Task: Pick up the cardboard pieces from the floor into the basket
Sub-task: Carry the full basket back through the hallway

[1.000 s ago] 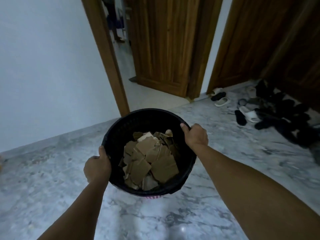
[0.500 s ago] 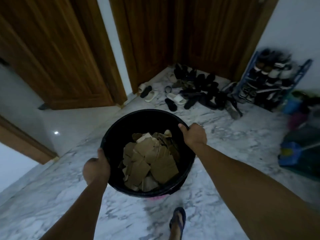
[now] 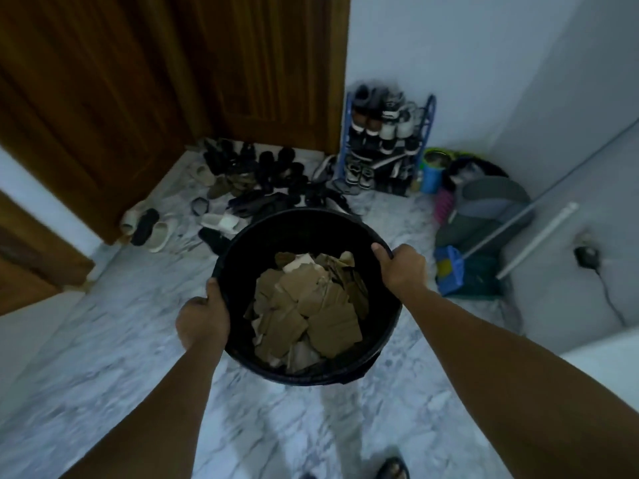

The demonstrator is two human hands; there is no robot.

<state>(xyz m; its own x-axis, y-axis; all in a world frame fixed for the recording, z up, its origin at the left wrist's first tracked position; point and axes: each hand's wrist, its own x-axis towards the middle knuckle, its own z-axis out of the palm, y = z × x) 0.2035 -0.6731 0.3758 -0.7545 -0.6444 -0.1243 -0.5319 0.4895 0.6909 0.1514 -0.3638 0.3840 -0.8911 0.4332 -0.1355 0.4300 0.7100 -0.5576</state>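
A round black basket (image 3: 294, 233) is held up in front of me over the marble floor. Several torn brown cardboard pieces (image 3: 311, 305) lie heaped inside it. My left hand (image 3: 202, 318) grips the rim on the near left, thumb over the edge. My right hand (image 3: 401, 267) grips the rim on the far right side. Both arms reach forward from the bottom of the view. No loose cardboard shows on the floor around the basket.
Scattered shoes and sandals (image 3: 242, 188) lie by the wooden doors (image 3: 173, 81). A blue shoe rack (image 3: 383, 143) stands against the white wall. Right of it are a blue container (image 3: 432, 171), a dustpan (image 3: 449, 271) and long-handled tools (image 3: 536, 236). My sandalled foot (image 3: 392, 468) shows at the bottom.
The view has swung right from the open doorway to the corner with the shoe rack. Both hands keep the same grip on the basket rim.
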